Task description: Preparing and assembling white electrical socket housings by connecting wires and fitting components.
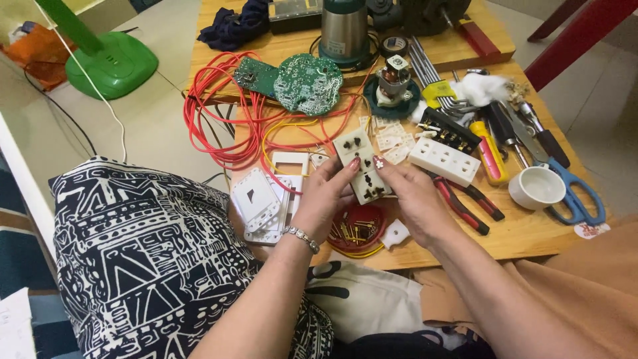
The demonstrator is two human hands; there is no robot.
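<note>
A cream socket strip (362, 166) with 3 outlets is held just above the near middle of the table (531, 233), tilted so its far end points away from the person. The left hand (325, 196) is closed on its left edge, thumb pressed on the face; the right hand (415, 199) is closed on its right edge, thumb tip at the strip's middle. A bracelet (300, 237) sits on the left wrist. Directly below the strip lies a red lid (355, 233) holding brass pins, with a small white piece (395, 234) just beside it. Left of the hands is a stack of white plates (262, 203). Right of the strip lie a second white socket (444, 160), red-handled pliers (465, 203), a yellow screwdriver (490, 156), a white cup (537, 187) and blue scissors (581, 196). Farther back, red wire (219, 113) loops around 2 green circuit boards (299, 83), near a small motor (393, 83) and a metal cylinder (344, 30).
</note>
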